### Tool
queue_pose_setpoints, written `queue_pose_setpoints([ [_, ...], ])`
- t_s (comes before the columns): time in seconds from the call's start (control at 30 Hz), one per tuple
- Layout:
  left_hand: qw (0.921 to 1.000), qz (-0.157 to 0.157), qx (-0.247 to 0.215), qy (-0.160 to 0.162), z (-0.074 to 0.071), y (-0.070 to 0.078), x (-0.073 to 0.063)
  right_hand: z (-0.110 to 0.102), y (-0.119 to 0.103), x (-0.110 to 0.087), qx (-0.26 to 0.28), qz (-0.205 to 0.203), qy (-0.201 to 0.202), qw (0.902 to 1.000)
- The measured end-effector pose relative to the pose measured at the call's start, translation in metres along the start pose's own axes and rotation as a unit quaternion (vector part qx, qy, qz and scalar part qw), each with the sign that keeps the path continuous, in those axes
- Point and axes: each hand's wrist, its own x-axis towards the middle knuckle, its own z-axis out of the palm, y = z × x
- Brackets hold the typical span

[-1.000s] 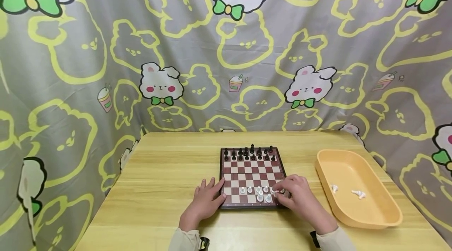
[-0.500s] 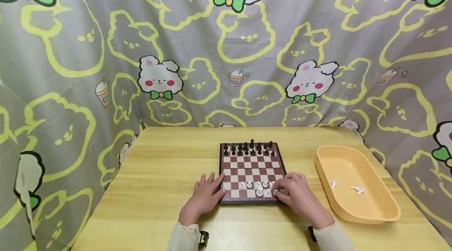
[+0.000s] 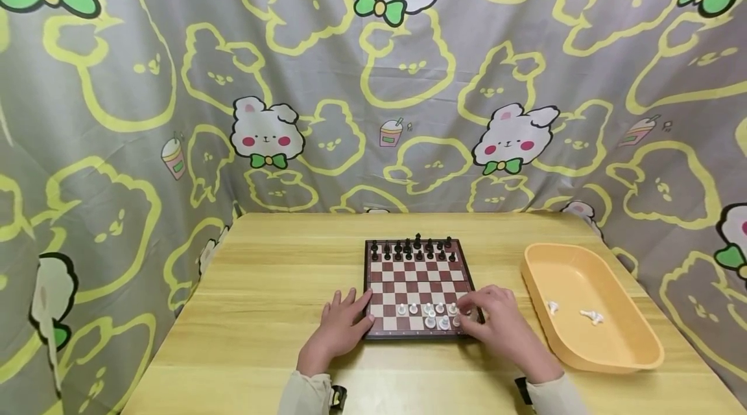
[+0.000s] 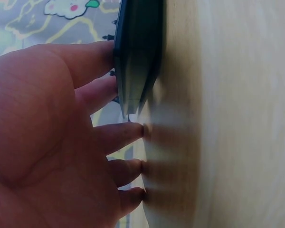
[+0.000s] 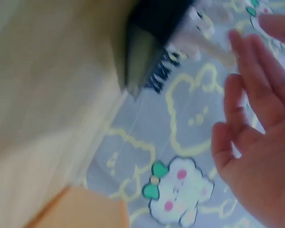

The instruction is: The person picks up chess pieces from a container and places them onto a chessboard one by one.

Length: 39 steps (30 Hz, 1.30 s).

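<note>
A red-and-cream chessboard (image 3: 408,286) lies on the table, two rows of black chess pieces (image 3: 417,241) at its far end. Several white chess pieces (image 3: 430,321) stand toward its near right. My left hand (image 3: 338,329) rests beside the board with thumb and index finger at its left edge; in the left wrist view, the fingers (image 4: 118,137) are extended, three of them down on the table. Over the near right corner, my right hand (image 3: 503,323) has thumb and fingers parted around a white chess piece (image 3: 457,321). The right wrist view shows the fingers (image 5: 259,90) loosely bent.
To the right of the board stands a yellow-orange tray (image 3: 569,266), with a few white chess pieces (image 3: 592,317) lying in it. The wooden table (image 3: 280,272) meets a grey patterned curtain (image 3: 344,162) at the back and sides.
My right thumb and fingers have parted from the white chess piece they pinched at the near right corner, and it stands there now. My left hand has stayed at the board's edge.
</note>
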Motion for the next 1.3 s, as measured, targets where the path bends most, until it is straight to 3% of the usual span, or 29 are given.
queue_pose_setpoints([
  [0.13,1.0000,0.004,-0.005,-0.002,0.001,0.002,0.000,-0.024,0.016,-0.004,0.006,0.027,0.081,0.9964],
  [0.23,1.0000,0.005,-0.003,-0.004,0.002,0.003,-0.001,-0.042,0.035,-0.011,-0.006,0.089,0.132,0.9873],
  [0.3,1.0000,0.004,-0.001,-0.004,0.001,0.003,-0.001,-0.052,0.051,-0.018,-0.017,0.138,0.139,0.9805],
  [0.37,1.0000,0.003,-0.002,-0.004,0.001,0.003,-0.002,-0.059,0.065,-0.025,-0.031,0.182,0.119,0.9755],
  [0.47,1.0000,0.002,-0.002,-0.004,0.000,0.002,-0.002,-0.067,0.085,-0.033,-0.057,0.227,0.034,0.9716],
  [0.6,1.0000,0.005,-0.001,-0.006,-0.001,0.002,-0.002,-0.070,0.102,-0.037,-0.069,0.248,-0.083,0.9627],
  [0.73,0.9999,0.010,0.000,-0.003,-0.001,0.003,0.000,-0.070,0.110,-0.038,-0.065,0.265,-0.141,0.9516],
  [0.87,1.0000,0.008,0.001,0.000,0.000,0.002,0.000,-0.069,0.113,-0.037,-0.078,0.270,-0.162,0.9460],
  [1.17,1.0000,0.002,0.000,0.000,-0.001,0.002,-0.003,-0.069,0.109,-0.038,-0.078,0.243,-0.147,0.9556],
  [1.3,1.0000,0.006,-0.007,0.000,-0.001,0.003,-0.005,-0.069,0.109,-0.040,-0.056,0.253,-0.142,0.9554],
])
